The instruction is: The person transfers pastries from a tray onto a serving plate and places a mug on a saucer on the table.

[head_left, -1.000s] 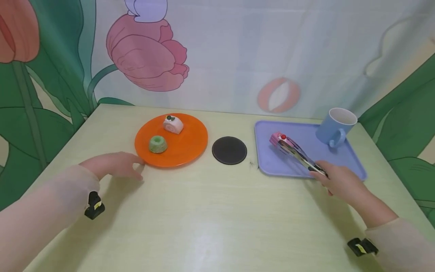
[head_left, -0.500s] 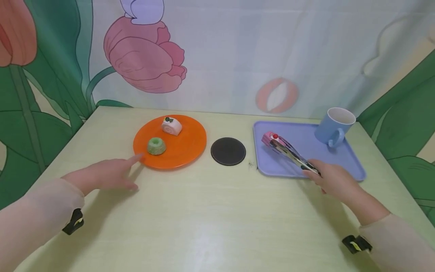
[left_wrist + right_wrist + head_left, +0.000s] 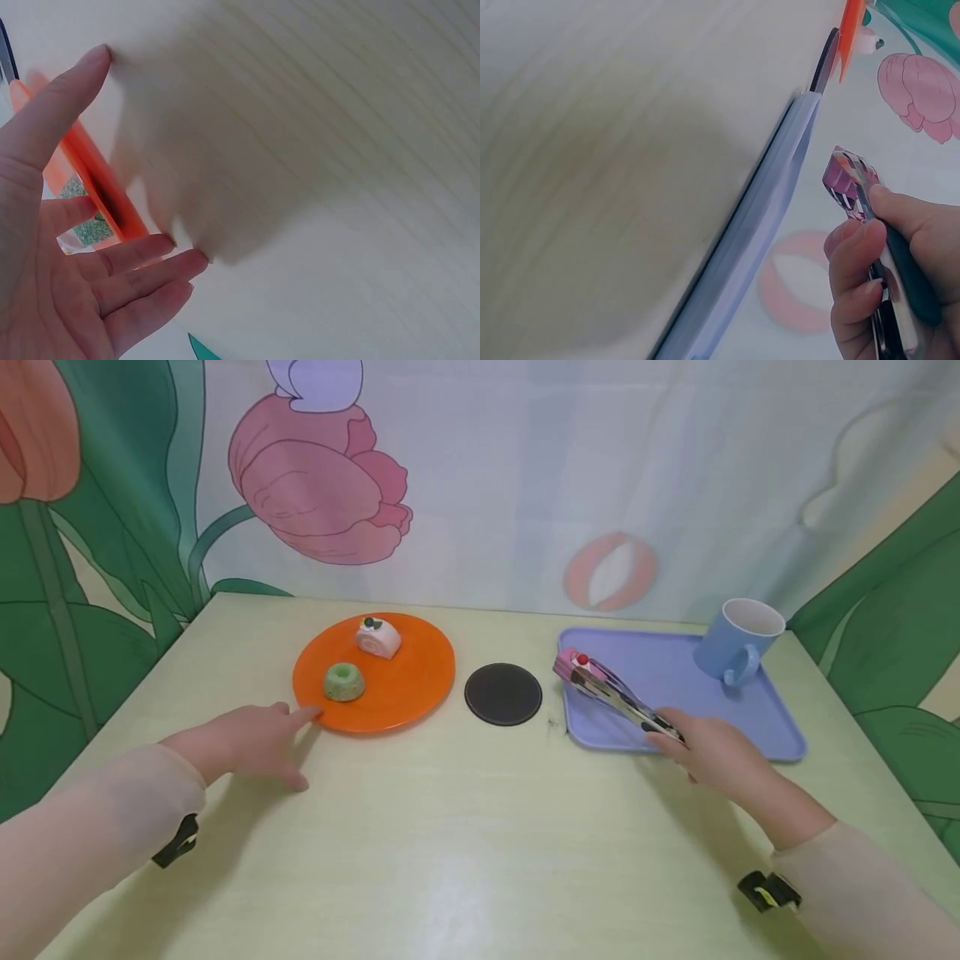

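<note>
My right hand (image 3: 716, 752) grips metal tongs (image 3: 626, 702), whose tips pinch a small pink cake with a red berry (image 3: 577, 664) above the left edge of the lilac tray (image 3: 750, 739). In the right wrist view the cake (image 3: 842, 180) is held clear of the tray (image 3: 742, 240). At the near-left rim of the orange plate (image 3: 405, 693), my left hand (image 3: 247, 743) has its fingers spread, the index fingertip at the rim. The left wrist view shows those fingers relaxed, beside the plate's edge (image 3: 101, 172).
On the plate sit a green ring cake (image 3: 344, 682) and a white roll cake (image 3: 378, 638). Between plate and tray lies a black round coaster (image 3: 503, 694). A blue mug (image 3: 735, 639) stands at the tray's back right. A patterned curtain (image 3: 487, 485) hangs behind the table.
The right hand, tongs and pink cake have moved left across the tray to its left edge. The left hand has shifted slightly at the plate's rim, its fingers now more spread.
</note>
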Motion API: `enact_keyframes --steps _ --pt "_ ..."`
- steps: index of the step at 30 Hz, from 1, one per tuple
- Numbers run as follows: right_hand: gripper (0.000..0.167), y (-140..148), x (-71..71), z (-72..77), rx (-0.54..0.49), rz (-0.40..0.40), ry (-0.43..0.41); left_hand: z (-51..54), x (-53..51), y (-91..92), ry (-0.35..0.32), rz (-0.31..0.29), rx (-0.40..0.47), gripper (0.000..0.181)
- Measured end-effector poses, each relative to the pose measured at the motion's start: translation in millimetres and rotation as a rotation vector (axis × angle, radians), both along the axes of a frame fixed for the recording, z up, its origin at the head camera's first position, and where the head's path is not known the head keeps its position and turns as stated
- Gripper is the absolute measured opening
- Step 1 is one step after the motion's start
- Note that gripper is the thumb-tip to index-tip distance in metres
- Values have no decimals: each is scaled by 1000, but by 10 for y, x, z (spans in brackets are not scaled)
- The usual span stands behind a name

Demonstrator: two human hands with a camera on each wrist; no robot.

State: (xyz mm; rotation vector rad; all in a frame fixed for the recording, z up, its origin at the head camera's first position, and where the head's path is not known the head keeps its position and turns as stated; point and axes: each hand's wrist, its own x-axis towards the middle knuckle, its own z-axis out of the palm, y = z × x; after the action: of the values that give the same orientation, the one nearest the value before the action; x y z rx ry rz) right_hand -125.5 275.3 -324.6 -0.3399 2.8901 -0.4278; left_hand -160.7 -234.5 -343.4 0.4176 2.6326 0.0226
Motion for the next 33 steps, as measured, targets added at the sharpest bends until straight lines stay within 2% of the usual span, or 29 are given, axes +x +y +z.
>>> enact_keyframes --steps 6,10,23,33 --pt "46 -71 0 22 -1 31 28 -30 -15 -1 18 -22 -7 108" --pt "41 -110 0 20 -6 42 37 -40 -30 0 7 -15 -11 110" --pt "49 -244 -55 -11 13 69 28 -44 12 12 -4 8 -7 110" --pt "52 -425 -111 13 29 86 39 -62 -8 10 0 23 -19 111"
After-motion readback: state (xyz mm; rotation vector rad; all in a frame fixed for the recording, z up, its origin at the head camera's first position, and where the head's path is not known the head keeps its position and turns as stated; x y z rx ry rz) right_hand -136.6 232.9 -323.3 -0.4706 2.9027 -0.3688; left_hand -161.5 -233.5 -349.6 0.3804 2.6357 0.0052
